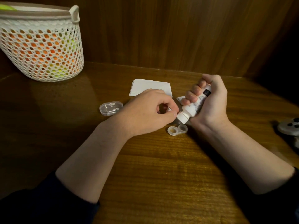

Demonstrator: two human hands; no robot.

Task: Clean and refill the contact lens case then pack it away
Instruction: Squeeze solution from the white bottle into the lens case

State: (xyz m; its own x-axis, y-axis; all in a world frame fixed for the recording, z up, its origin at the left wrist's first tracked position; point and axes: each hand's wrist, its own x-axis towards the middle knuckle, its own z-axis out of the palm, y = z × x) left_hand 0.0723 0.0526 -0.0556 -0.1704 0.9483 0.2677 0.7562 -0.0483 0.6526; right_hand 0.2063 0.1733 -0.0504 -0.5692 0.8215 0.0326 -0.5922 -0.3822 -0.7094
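My right hand point(208, 101) is wrapped around a white bottle point(193, 107), fingers curled across its printed label; the bottle is tilted, its capped end pointing down and toward me, its base up inside my fist. My left hand point(150, 112) meets it from the left, thumb and forefinger pinched at the white cap point(182, 118), the other fingers curled loosely under the palm. Directly below the cap, on the wooden table point(161, 167), lies the contact lens case point(177, 129): two clear round wells joined side by side, open, near the middle of the surface. A clear oval box point(111, 108) sits on the table just left of my left hand, apart from the lens case. A folded white tissue point(150, 86) lies beyond my hands, toward the far edge, partly covered by my left knuckles. A white openwork basket point(42, 49) with orange and green contents stands at the far left corner; a grey object point(289, 126), cut off by the frame, rests at the right edge.
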